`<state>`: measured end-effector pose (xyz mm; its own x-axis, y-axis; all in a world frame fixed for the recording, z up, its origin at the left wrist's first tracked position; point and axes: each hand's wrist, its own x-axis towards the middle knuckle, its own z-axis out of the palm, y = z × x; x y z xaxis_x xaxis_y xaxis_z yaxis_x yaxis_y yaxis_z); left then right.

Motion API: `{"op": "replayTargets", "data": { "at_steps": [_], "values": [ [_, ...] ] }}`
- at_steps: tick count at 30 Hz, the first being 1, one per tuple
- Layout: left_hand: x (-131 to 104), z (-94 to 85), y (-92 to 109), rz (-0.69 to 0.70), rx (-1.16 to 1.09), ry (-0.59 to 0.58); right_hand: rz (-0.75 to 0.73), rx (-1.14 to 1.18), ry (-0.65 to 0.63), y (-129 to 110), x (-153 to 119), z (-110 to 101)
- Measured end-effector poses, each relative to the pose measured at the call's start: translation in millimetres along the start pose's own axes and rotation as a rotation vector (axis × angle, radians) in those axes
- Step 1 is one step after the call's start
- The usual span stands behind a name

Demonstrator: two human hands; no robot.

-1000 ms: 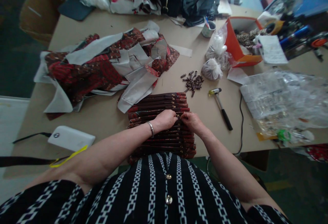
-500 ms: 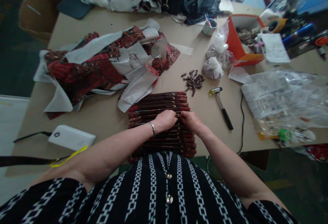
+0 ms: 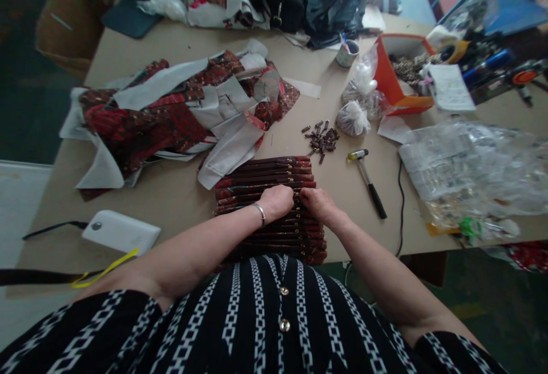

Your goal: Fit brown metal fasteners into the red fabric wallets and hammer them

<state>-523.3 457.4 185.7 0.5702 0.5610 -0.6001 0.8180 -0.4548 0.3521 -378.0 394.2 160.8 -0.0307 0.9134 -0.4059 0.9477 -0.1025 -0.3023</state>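
Note:
Dark red patterned fabric pieces (image 3: 265, 174) lie in a row of narrow folds at the table's front edge, with small gold metal parts down their right side. Over the middle of the row, my left hand (image 3: 278, 201) is closed, its fingertips at one of the gold parts. My right hand (image 3: 315, 202) faces it from the right, also closed. What either hand pinches is too small to make out. Small dark brown tabs (image 3: 323, 139) lie in a loose pile beyond the row. A hammer (image 3: 368, 183) with a black handle rests to the right.
Patterned fabric and white sheets (image 3: 171, 111) are heaped at the left, near a white device (image 3: 122, 231). Rightward are tied plastic bags (image 3: 353, 118), an orange box (image 3: 387, 77), a black cable (image 3: 401, 208) and clear plastic packets (image 3: 462, 163). A cup (image 3: 347, 54) stands behind.
The camera view has shifted slightly. Both hands remain closed at nearly the same place on the folded row, and the objects around them have not visibly moved.

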Motion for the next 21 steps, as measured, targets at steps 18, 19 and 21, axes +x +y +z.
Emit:
{"op": "replayTargets", "data": {
  "at_steps": [18,19,21],
  "values": [
    [6.9,10.8,-8.0,0.026,-0.125,-0.009,0.033,-0.048,0.099,-22.2,-15.8,21.6],
    [8.4,9.6,-9.6,0.023,-0.156,-0.006,0.030,-0.031,0.106,-21.2,-15.2,21.1],
    [10.9,4.4,-15.2,0.017,-0.238,0.007,0.026,0.014,0.127,-17.8,-13.5,18.4]
  ]
}}
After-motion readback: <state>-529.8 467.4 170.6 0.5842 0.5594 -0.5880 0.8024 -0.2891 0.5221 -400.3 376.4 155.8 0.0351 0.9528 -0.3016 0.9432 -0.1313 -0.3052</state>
